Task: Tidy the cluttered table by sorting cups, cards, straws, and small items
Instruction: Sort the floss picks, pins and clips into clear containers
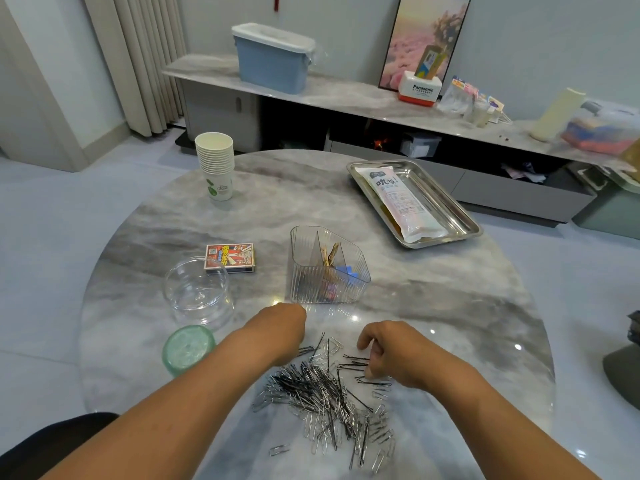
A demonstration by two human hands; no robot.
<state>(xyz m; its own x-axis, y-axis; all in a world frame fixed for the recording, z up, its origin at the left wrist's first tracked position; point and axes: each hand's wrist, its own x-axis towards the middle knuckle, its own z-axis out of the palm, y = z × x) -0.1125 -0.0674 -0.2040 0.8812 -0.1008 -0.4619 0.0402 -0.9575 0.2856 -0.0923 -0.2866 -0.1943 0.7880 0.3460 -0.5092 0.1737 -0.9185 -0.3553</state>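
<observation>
A heap of silver paper clips and black hairpins [322, 393] lies on the round marble table [450, 292] near its front edge. My left hand [277, 330] is curled at the heap's far left edge, and black hairpins stick out from under its fingers. My right hand [391, 355] is at the heap's right side, fingertips bent down and pinching a black hairpin [360, 367]. A clear ribbed divided organiser [329, 271] with small items stands just beyond both hands. Further off are a stack of paper cups [214, 164], a card box [230, 258], and a straw pack [401, 202] in a steel tray [460, 216].
A clear round container [197, 292] and a green lid [188, 348] sit left of my left forearm. Behind the table runs a low marble sideboard [346, 95] with a blue bin [273, 60] and other clutter. A dark chair edge [623, 372] is at far right.
</observation>
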